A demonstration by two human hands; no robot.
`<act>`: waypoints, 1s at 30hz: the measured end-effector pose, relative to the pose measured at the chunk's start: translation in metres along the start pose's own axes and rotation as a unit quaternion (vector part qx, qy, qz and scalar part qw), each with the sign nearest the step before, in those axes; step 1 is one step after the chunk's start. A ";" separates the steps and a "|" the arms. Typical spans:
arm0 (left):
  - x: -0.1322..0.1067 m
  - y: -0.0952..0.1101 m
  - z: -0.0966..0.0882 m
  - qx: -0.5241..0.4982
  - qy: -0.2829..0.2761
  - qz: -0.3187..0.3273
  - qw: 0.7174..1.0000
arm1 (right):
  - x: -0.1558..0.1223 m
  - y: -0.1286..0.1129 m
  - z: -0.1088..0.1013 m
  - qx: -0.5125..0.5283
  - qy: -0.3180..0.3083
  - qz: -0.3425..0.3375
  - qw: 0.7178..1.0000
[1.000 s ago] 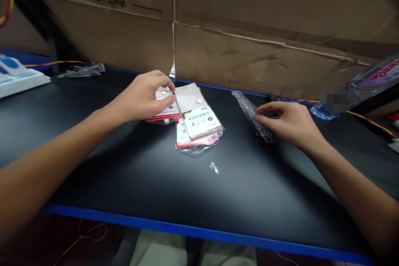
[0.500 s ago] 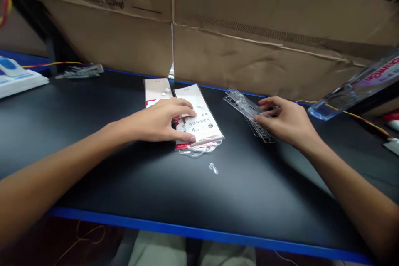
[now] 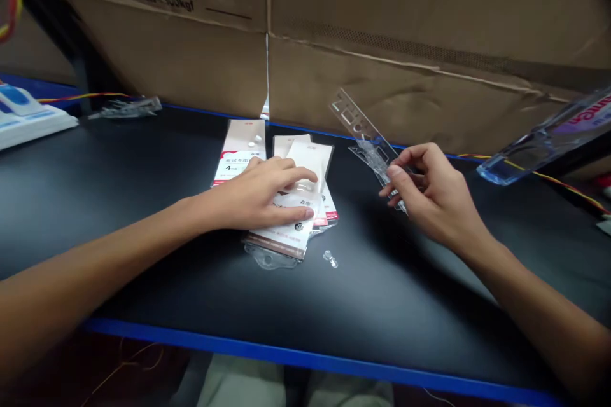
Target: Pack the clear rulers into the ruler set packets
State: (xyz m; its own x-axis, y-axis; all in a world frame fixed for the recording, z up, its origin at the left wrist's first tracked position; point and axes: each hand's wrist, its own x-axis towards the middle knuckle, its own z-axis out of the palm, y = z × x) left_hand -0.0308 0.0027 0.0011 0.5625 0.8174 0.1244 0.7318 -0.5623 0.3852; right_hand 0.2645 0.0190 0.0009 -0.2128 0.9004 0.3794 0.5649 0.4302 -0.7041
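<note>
My left hand (image 3: 258, 194) lies spread over a fan of paper-backed ruler-set packets, its fingertips on the lowest packet (image 3: 281, 235) and the middle ones (image 3: 310, 162), and it does not visibly grip them. One more packet (image 3: 238, 152) lies uncovered just beyond my fingers, with a printed "4" on its label. My right hand (image 3: 424, 194) pinches a transparent plastic stencil ruler (image 3: 365, 133), which is tilted up off the black tabletop. A second transparent piece (image 3: 375, 162) sits against it, and part of it is hidden by my fingers.
A small transparent plastic bit (image 3: 329, 259) lies just right of the packets. Cardboard boxes (image 3: 382, 76) stand along the table's back edge. A transparent plastic package (image 3: 539, 143) leans in at the right, white stacked packs (image 3: 28, 121) sit at the left, and coloured wires (image 3: 548, 175) run behind.
The packets have been spread apart, with the lowest shifted left and toward me. My left hand has moved onto them. My right hand has lifted the ruler and tilted it upward.
</note>
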 end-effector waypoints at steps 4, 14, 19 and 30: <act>-0.001 0.003 0.001 0.008 0.000 0.047 0.999 | -0.017 -0.015 0.013 0.081 -0.086 -0.014 0.993; -0.001 0.019 0.014 0.044 0.006 0.094 0.995 | -0.023 -0.012 0.025 0.132 -0.168 -0.005 0.977; 0.000 0.025 0.020 0.028 0.091 0.010 0.995 | -0.022 -0.011 0.023 0.104 -0.174 0.028 0.979; -0.001 0.024 0.005 0.020 0.114 -0.063 0.991 | -0.005 -0.012 0.002 0.267 -0.256 0.194 0.909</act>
State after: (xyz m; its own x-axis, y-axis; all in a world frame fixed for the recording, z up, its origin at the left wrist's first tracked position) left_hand -0.0118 -0.0121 0.0057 0.3678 0.8861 0.2820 0.8077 -0.4547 0.3754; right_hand 0.2572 0.0093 0.0055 -0.5003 0.8443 -0.1919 0.2378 -0.0791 -0.9681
